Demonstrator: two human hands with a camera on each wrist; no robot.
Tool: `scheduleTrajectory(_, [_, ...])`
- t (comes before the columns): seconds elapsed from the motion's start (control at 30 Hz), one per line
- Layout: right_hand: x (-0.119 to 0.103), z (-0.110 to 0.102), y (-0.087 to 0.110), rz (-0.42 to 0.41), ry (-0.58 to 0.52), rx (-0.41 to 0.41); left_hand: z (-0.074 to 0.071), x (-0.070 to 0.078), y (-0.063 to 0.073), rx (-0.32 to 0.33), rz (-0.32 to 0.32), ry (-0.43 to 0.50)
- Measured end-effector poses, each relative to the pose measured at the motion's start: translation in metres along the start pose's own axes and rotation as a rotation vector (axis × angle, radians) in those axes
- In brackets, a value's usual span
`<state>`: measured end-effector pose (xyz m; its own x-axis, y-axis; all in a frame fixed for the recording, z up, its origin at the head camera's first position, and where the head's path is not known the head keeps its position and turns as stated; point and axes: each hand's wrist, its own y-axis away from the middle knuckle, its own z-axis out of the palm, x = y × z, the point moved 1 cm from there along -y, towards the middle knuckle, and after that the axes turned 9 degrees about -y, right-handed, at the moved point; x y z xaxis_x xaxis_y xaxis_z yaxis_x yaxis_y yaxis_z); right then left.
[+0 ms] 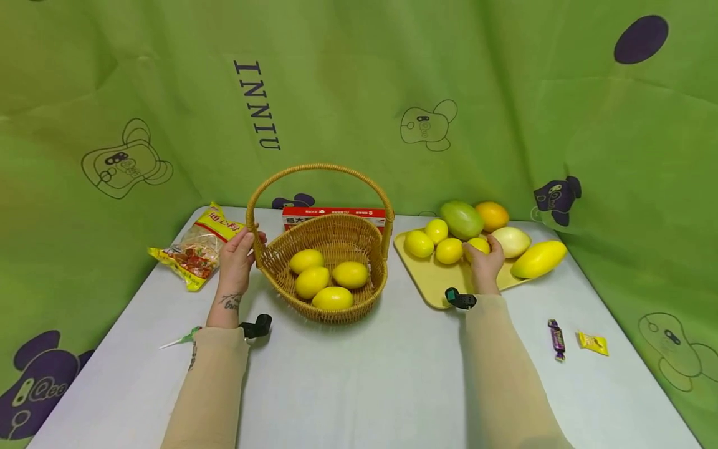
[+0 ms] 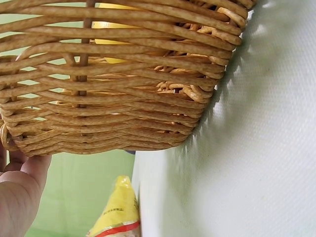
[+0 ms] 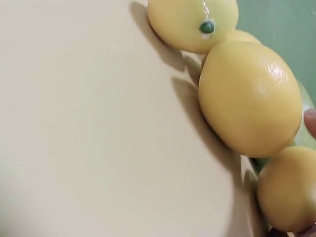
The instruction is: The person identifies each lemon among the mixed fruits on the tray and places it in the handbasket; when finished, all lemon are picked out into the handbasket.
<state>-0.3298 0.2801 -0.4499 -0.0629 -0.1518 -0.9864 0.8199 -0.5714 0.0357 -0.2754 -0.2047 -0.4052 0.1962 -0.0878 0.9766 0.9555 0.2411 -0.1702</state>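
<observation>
A wicker basket (image 1: 331,319) with a tall arched handle holds several yellow lemons (image 1: 312,282). My left hand (image 1: 237,257) grips its left side, where the handle meets the rim; in the left wrist view the fingers of that hand (image 2: 24,185) show at the weave's lower left. On the right, a pale yellow tray (image 1: 429,287) carries fruit. My right hand (image 1: 485,267) reaches over it, thumb and fingers around a lemon (image 1: 477,247). Other lemons (image 1: 449,251) lie just left of that hand, seen close up as round yellow fruit (image 3: 249,98) in the right wrist view.
Behind the lemons are a green mango (image 1: 461,219) and an orange fruit (image 1: 492,216); a pale melon (image 1: 512,242) and a long yellow fruit (image 1: 538,259) sit right. Around them: a red box (image 1: 291,218), noodle bag (image 1: 202,243), lollipop (image 1: 182,338), purple candy (image 1: 556,340), yellow candy (image 1: 592,342).
</observation>
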Motion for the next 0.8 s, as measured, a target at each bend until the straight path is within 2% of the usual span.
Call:
scheduleTrajectory(0.3, [-0.001,-0.004,-0.001,0.029,0.133,-0.001,0.001,0.0,0.0,-0.002,0.02,0.02])
scheduleTrajectory(0.53, [-0.007,-0.007,0.0,-0.034,0.137,0.026,0.001,-0.001,0.0,0.004,0.013,0.043])
scheduleTrajectory(0.7, [-0.023,-0.005,0.005,-0.104,0.128,-0.031,0.0,-0.001,-0.001,0.005,0.012,0.022])
scheduleTrajectory(0.8, [-0.035,0.0,0.011,-0.107,0.051,-0.114,0.0,0.0,-0.001,0.003,0.012,0.016])
